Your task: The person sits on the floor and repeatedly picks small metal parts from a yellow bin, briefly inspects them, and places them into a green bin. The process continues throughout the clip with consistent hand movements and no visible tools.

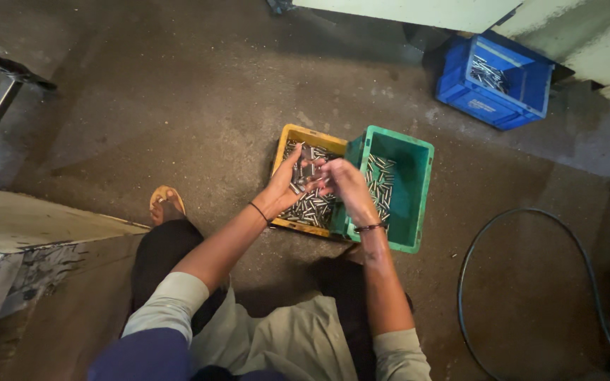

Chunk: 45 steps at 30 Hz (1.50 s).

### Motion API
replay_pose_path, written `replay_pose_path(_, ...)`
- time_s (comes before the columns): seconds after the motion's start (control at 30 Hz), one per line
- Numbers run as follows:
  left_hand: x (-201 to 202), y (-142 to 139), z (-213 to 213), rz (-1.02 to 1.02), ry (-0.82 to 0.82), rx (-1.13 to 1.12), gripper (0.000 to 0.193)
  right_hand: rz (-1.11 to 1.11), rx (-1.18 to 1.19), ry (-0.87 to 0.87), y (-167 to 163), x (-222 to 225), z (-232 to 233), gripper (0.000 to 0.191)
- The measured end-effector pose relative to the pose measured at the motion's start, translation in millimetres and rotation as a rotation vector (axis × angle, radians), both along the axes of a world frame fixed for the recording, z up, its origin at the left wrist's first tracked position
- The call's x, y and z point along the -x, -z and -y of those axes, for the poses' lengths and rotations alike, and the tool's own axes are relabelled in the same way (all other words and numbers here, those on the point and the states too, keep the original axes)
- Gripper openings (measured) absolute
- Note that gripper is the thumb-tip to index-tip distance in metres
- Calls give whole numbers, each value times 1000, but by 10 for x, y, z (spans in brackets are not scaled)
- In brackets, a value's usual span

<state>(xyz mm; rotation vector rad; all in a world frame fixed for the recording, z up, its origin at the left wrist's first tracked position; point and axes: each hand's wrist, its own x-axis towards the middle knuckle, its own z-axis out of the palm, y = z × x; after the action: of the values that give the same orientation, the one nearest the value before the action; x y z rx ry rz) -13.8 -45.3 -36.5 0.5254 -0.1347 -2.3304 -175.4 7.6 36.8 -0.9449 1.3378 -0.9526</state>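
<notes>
Hands at work over two floor crates: left hand (287, 185) and right hand (344, 185) pinch a small metal part (308, 171) above the yellow crate (282, 152), apparently mid-sort, green crate (418, 190) alongside.

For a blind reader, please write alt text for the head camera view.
Seen from above, a person's left hand and right hand hold small metal pins over a yellow bin of pins, beside a green bin. A blue bin and a black hose lie on the floor.
</notes>
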Motion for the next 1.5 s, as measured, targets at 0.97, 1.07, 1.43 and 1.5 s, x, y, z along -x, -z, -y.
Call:
replay_pose_path(0.97,59,155,-64,-1,22,2,36,-9,112,-12,-54,-8,-42,19)
replay_pose_path(1.07,58,134,-102,-25,53,76,38,-44,92,-7,30,-14,-30,16)
replay_pose_path(1.43,18,-39,-6,-3,-56,-125,42,209,-10,40,31,-2,-24,21)
replay_pose_path(1.5,18,-19,-1,-144,-80,-50,47,-132,-28,-126,80,-70,-15,17)
